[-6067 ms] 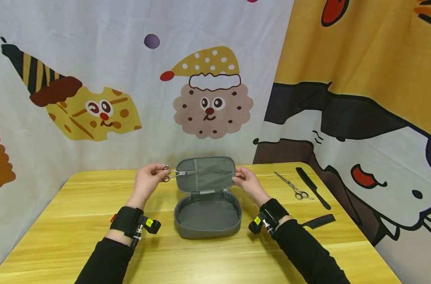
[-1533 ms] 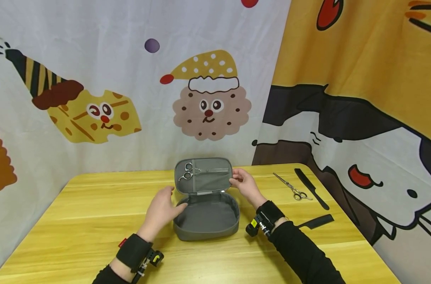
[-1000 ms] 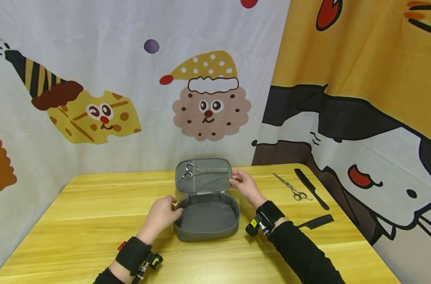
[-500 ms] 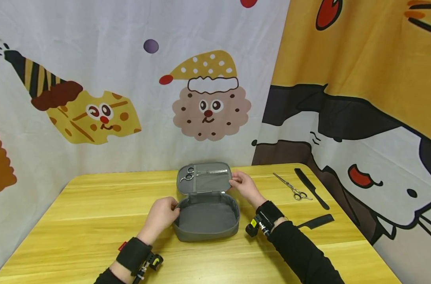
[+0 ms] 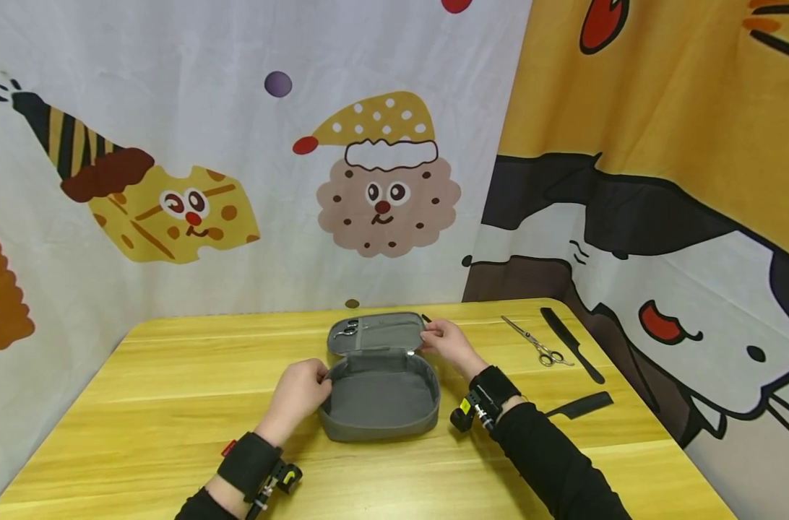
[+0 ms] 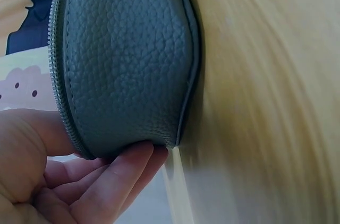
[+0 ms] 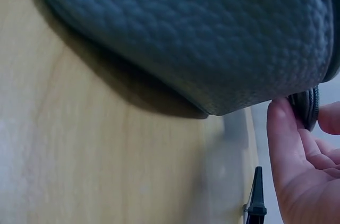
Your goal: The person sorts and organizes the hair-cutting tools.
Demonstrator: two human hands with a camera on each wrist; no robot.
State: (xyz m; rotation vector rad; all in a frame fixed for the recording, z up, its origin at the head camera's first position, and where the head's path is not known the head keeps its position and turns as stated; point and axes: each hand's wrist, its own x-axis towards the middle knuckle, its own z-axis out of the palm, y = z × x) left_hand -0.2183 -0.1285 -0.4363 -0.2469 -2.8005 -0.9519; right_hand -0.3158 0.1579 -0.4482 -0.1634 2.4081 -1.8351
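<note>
A grey zippered leather case (image 5: pixel 379 426) stands unzipped on the table, its lid (image 5: pixel 391 334) tilted back behind the body. Scissors (image 5: pixel 347 329) lie along the inside of the lid, finger rings at the left, blades in the pocket. My left hand (image 5: pixel 298 393) pinches the left rim of the case body, thumb over the zipper edge in the left wrist view and fingers against the outer wall. My right hand (image 5: pixel 451 344) holds the lid's right edge between thumb and fingers, as the right wrist view shows.
Right of the case lie another pair of scissors (image 5: pixel 536 344), a long black comb (image 5: pixel 571 343) and a second black comb (image 5: pixel 586 404), partly hidden by the right arm. A printed curtain (image 5: pixel 238 282) hangs behind the wooden table (image 5: pixel 160 404).
The scissors have gone from my left hand into the lid pocket. That hand has come down to the case's left rim. The lid has tilted further back, my right hand still on it.
</note>
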